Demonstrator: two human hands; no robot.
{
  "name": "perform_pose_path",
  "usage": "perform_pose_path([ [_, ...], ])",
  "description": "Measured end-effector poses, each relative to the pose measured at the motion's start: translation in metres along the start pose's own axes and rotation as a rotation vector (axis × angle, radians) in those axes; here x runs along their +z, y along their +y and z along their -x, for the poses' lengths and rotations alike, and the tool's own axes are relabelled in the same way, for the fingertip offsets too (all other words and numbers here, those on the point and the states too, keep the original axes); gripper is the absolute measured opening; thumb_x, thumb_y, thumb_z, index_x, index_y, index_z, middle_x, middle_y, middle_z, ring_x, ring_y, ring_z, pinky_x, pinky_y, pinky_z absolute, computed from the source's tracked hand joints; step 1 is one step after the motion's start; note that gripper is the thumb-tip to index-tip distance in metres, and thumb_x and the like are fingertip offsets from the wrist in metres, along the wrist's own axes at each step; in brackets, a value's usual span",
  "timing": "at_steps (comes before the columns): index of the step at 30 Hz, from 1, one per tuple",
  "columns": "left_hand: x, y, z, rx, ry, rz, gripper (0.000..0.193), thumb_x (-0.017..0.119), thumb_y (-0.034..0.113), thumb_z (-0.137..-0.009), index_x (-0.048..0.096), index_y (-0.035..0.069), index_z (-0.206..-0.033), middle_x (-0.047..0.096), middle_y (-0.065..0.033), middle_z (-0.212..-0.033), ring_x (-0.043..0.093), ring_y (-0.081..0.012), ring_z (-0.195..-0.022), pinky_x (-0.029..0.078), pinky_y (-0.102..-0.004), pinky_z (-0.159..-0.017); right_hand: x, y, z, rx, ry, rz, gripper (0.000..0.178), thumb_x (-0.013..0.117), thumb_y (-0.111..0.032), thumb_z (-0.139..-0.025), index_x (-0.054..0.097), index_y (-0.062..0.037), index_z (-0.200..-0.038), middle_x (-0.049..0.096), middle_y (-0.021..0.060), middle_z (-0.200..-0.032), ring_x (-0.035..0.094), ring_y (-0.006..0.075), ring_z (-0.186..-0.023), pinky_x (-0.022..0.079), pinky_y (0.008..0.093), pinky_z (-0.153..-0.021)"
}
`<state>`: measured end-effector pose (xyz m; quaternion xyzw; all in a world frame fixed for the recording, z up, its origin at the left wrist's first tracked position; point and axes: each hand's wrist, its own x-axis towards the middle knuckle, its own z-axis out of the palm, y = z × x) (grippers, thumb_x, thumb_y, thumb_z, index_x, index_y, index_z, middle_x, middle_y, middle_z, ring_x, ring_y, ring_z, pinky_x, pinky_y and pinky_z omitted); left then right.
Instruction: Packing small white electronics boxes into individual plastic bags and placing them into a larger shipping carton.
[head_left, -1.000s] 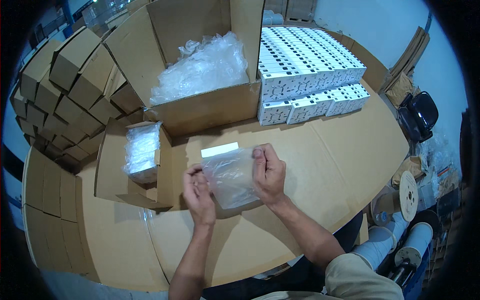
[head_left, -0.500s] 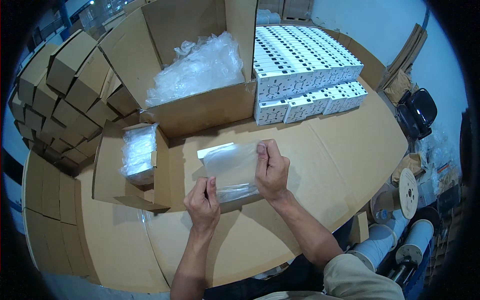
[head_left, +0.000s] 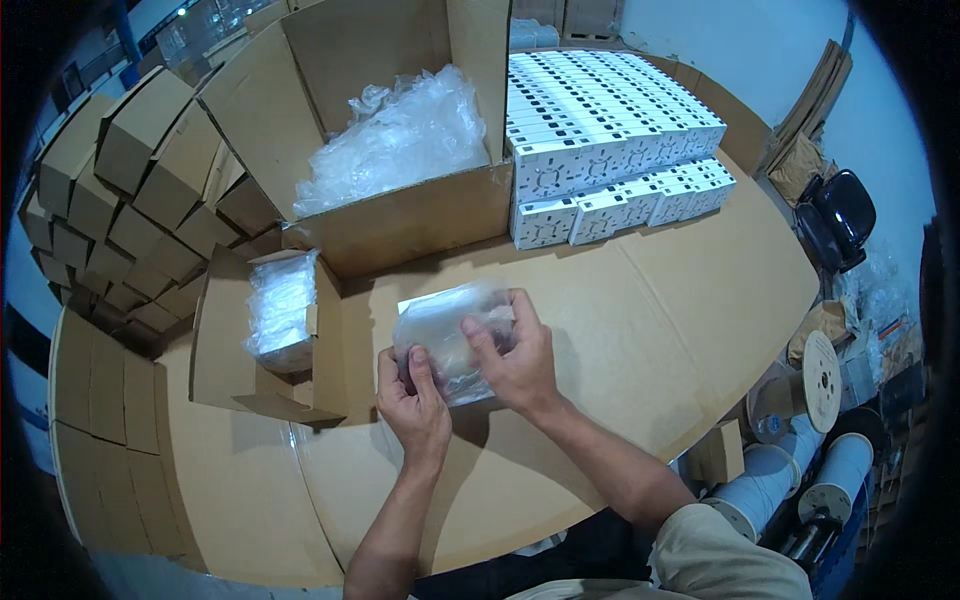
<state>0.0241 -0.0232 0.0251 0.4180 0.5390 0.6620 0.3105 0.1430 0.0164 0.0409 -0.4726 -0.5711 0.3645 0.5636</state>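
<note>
A clear plastic bag is stretched between my two hands above the cardboard-covered table. My left hand grips its lower left side, with the thumb on top. My right hand pinches its right side, thumb across the front. Behind the bag, the edge of a small white box shows; the film covers most of it, and I cannot tell whether it lies inside the bag or under it. Left of my hands stands an open small carton holding a stack of film-wrapped pieces.
A large open carton at the back holds crumpled clear plastic bags. To its right, white printed boxes stand in stacked rows. Many brown cartons are piled at the left. Cable reels and a black chair stand beyond the right edge.
My right hand has come down and toward the left, its thumb now over the front of the bag. The bag has gone from pulled flat to bunched and tilted.
</note>
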Motion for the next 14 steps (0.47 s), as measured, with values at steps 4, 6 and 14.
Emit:
perform_pose_path([
  [4,-0.006,-0.005,-0.005,0.087,0.103,-0.012,0.026,0.054,0.027,-0.108,0.055,0.004,-0.096,0.053,0.0025,-0.079,0.047,-0.0031,-0.069,0.04,-0.0213,-0.06,0.005,0.0,0.004,-0.044,0.005,0.077,0.022,0.061,-0.02,-0.102,0.055,-0.0006,-0.093,0.059,0.015,-0.061,0.061,0.0204,-0.05,0.045,0.0358,-0.049],
  [6,-0.014,-0.008,-0.01,0.08,0.138,-0.022,0.027,0.053,0.028,-0.108,0.055,0.004,-0.096,0.053,0.0023,-0.08,0.047,-0.0033,-0.07,0.04,-0.0217,-0.061,0.002,0.0,0.003,-0.083,0.012,0.108,0.022,0.061,-0.019,-0.102,0.055,-0.0004,-0.093,0.059,0.015,-0.06,0.061,0.0196,-0.05,0.044,0.0356,-0.048],
  [14,-0.033,-0.015,-0.018,-0.202,-0.133,0.016,0.047,0.057,0.04,-0.105,0.052,0.003,-0.132,0.059,-0.007,-0.117,0.054,-0.0119,-0.101,0.046,-0.0273,-0.089,0.006,0.0,0.011,-0.122,-0.086,0.099,0.02,0.058,-0.019,-0.104,0.057,-0.002,-0.094,0.059,0.0119,-0.059,0.06,0.019,-0.048,0.044,0.0342,-0.048],
])
